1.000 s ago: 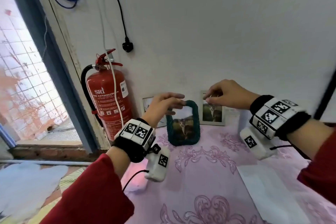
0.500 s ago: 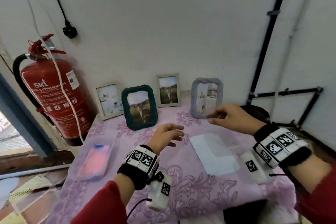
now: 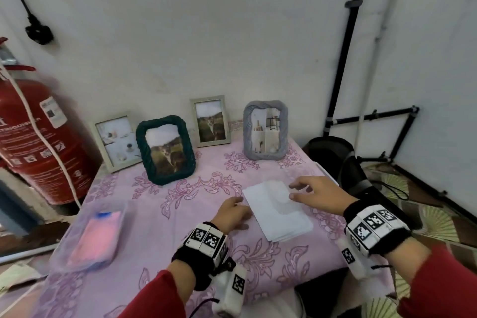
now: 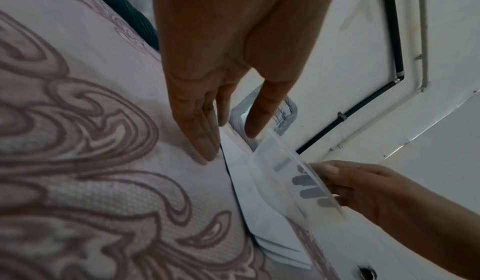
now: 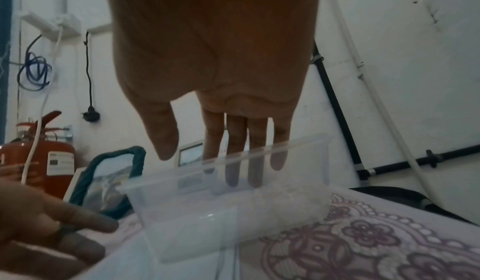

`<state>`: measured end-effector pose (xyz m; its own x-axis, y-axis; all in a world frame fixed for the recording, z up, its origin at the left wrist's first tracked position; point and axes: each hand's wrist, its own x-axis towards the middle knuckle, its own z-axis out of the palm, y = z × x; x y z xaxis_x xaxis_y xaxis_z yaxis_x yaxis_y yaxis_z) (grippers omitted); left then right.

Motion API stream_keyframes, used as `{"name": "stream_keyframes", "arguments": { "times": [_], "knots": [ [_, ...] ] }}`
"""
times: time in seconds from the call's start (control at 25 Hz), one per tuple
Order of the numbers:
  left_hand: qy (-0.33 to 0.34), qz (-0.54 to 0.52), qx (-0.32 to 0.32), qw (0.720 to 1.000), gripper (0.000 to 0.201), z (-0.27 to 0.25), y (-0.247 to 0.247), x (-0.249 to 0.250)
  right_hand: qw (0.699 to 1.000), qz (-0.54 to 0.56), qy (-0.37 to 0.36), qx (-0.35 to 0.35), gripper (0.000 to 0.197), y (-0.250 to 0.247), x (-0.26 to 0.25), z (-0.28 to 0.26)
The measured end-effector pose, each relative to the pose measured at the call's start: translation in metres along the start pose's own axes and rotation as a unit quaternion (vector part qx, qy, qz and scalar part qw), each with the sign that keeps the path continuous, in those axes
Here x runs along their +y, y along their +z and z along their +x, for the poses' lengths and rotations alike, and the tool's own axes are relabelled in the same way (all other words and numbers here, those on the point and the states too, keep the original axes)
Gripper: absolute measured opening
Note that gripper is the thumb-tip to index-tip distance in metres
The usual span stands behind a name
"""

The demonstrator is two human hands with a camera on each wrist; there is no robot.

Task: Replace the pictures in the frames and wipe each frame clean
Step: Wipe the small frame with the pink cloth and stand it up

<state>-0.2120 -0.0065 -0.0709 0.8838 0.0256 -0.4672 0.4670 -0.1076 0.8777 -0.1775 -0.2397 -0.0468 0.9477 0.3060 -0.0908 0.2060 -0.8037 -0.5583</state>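
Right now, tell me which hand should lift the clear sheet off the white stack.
Right. The right hand already has its fingers at the raised edge of the clear sheet, probably ready to lift it. The left hand lies flat on the tablecloth beside the white stack.

Pink woven cloth [image 3: 180, 217] over the tabletop, matt, with a raised floral pattern. White paper sheets [image 3: 277, 217], smooth and matt, stacked under a clear, glossy plastic piece [image 5: 233, 192]. Dark green frame [image 3: 165, 148] and grey frame [image 3: 265, 130] both rope-textured; two plain frames [image 3: 210, 121] smooth, pale. Fire extinguisher [image 3: 38, 142] in glossy red metal.
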Motion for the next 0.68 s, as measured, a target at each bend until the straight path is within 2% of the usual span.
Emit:
{"name": "stream_keyframes", "arguments": {
  "times": [0.16, 0.32, 0.56, 0.68],
  "knots": [
    [0.017, -0.038, 0.014, 0.999, 0.058, 0.016, 0.015, -0.004, 0.997, -0.069, 0.03, -0.027, 0.044, 0.006, 0.007, -0.001],
    [0.016, -0.057, 0.018, 0.998, 0.028, 0.026, 0.025, -0.008, 0.992, -0.117, 0.026, -0.033, 0.047, 0.008, 0.007, -0.002],
    [0.018, -0.037, 0.032, 0.999, 0.038, 0.035, 0.026, -0.009, 0.992, -0.122, 0.019, -0.027, 0.045, 0.009, 0.007, 0.0],
    [-0.002, -0.023, 0.031, 0.999, 0.033, 0.034, 0.026, -0.005, 0.992, -0.12, 0.022, -0.025, 0.044, 0.009, 0.007, 0.0]
  ]
}}
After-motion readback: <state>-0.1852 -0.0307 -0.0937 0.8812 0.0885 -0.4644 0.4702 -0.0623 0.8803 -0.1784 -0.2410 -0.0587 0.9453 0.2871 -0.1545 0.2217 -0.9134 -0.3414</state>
